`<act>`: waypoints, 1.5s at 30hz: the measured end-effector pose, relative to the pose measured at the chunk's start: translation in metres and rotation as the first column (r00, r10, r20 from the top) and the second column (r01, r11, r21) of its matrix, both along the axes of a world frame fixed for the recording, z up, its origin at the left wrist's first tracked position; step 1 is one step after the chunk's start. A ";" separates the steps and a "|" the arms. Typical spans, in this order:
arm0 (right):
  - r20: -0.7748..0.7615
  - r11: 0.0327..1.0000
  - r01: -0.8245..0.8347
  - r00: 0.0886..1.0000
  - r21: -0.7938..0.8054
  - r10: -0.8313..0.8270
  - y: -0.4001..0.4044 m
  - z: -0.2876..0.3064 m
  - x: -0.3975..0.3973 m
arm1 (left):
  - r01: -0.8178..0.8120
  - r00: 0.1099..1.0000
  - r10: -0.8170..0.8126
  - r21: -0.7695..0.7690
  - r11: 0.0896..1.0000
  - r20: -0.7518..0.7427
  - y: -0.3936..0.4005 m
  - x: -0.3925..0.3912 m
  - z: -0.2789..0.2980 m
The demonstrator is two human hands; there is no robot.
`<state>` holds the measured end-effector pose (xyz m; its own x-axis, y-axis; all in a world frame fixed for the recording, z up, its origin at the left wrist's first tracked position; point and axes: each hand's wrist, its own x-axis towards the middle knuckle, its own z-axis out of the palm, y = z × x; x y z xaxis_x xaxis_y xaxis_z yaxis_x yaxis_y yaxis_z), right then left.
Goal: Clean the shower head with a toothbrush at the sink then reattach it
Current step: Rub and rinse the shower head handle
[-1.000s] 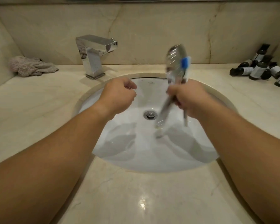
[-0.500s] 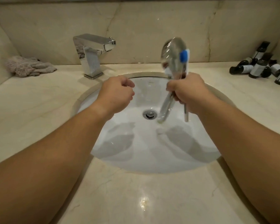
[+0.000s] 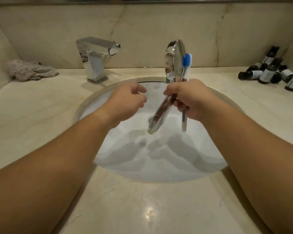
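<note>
Cream marble counter (image 3: 32,115) runs round our oval white sink basin (image 3: 159,162), with a marble wall behind it. Our right hand (image 3: 191,98) hangs over the bowl at about one o'clock from the basin's middle, its fingers curled round two things at once: the chrome hand-held shower head (image 3: 172,65), disc end up and handle slanting down toward the basin's centre, and the clear toothbrush with a blue bristle head (image 3: 186,60), which lies against the disc's right edge. Compared with half a second ago, the shower head's handle has swung further out to the left and now covers the drain, while the disc stands much as it did. Our left hand (image 3: 127,102) has stayed at about eleven o'clock over the bowl, loosely curled and holding nothing, a little apart from the handle. Along the back at ten o'clock stands the square chrome tap (image 3: 96,59), and farther left lies a crumpled grey cloth (image 3: 30,70). Dark small bottles with pale labels (image 3: 269,71) cluster at two o'clock.
</note>
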<state>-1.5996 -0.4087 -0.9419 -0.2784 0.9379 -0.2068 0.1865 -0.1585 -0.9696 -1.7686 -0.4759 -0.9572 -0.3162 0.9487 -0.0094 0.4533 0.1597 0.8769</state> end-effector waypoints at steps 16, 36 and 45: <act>-0.052 0.991 -0.119 0.992 -0.066 0.116 -0.033 0.026 0.001 | 0.205 0.869 -0.188 0.014 0.979 0.457 0.001 0.019 0.001; 0.688 0.940 -0.014 0.686 0.340 -0.239 -0.098 0.052 0.065 | 0.138 0.984 -0.140 -0.025 0.990 -0.106 -0.032 0.009 0.038; 0.609 0.983 0.140 0.772 0.117 -0.182 -0.136 0.043 0.085 | 0.158 0.987 -0.157 -0.012 0.987 0.043 -0.046 0.034 0.054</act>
<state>-1.5149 -0.5446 -0.8985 0.0450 0.9739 -0.2225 0.7228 -0.1855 -0.6657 -1.7346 -0.5223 -0.9032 -0.1616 0.9862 -0.0348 0.4369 0.1032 0.8936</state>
